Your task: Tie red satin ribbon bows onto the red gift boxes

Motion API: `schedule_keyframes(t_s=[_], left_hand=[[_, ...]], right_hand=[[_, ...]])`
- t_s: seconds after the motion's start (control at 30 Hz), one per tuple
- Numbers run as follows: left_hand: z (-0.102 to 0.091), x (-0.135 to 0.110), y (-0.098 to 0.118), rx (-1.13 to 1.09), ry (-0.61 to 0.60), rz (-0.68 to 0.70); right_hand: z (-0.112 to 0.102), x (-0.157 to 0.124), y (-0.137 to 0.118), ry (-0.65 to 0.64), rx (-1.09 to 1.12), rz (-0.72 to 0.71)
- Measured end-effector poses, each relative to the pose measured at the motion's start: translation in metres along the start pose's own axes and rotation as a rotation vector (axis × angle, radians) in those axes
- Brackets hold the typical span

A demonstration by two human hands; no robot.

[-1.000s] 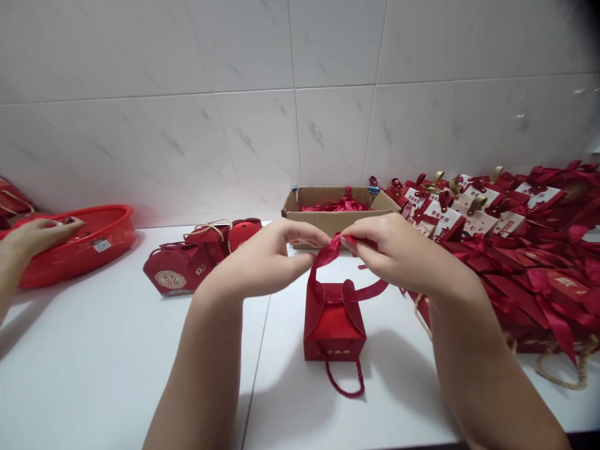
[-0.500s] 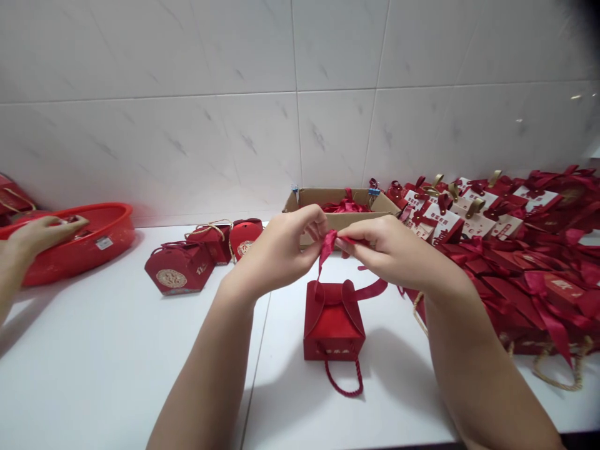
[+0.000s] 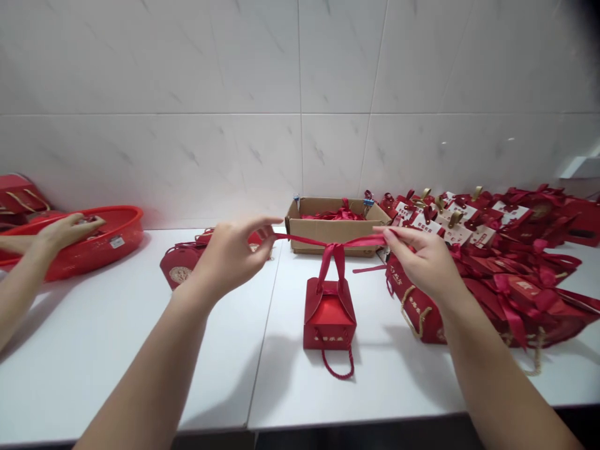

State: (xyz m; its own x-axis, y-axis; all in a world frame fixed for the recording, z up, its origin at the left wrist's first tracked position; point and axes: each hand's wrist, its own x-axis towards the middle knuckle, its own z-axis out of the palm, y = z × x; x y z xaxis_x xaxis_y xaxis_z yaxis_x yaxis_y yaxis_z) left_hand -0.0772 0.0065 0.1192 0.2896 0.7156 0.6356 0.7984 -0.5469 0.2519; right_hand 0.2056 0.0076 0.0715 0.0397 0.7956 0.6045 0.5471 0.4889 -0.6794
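A small red gift box (image 3: 330,317) with a twisted cord handle (image 3: 338,375) stands on the white table before me. A dark red ribbon (image 3: 334,257) rises from its top flaps and crosses in a knot above it. My left hand (image 3: 239,253) pinches one ribbon end, out to the left of the knot. On the other side my right hand (image 3: 417,253) pinches the other end between thumb and fingers. Between the two hands the ribbon is stretched nearly level, and a loose tail hangs by my right hand.
Behind the gift box is a cardboard box (image 3: 337,234) of red ribbons. Several finished red boxes (image 3: 506,287) crowd the right side. At left stand more red boxes (image 3: 180,265) and a red plastic basin (image 3: 112,250), with another person's hand (image 3: 65,234) over it.
My hands have moved apart, left and right, pulling the ribbon out from a bunched crossing into a taut line with a knot. The other person's hand has shifted right in the view.
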Motion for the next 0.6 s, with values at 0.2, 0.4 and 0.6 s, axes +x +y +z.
schedule_keyframes(t_s=[0.2, 0.4, 0.6], left_hand=[[-0.011, -0.033, -0.041, -0.105, -0.185, -0.195], [-0.002, -0.066, -0.091, -0.167, -0.343, -0.409], [0.010, -0.090, -0.109, -0.130, -0.323, -0.441]], right_hand=[[-0.026, -0.034, 0.042, 0.071, -0.446, -0.168], [-0.046, -0.053, 0.076, 0.149, -0.610, -0.073], [-0.053, -0.075, 0.069, 0.220, -0.632, -0.047]])
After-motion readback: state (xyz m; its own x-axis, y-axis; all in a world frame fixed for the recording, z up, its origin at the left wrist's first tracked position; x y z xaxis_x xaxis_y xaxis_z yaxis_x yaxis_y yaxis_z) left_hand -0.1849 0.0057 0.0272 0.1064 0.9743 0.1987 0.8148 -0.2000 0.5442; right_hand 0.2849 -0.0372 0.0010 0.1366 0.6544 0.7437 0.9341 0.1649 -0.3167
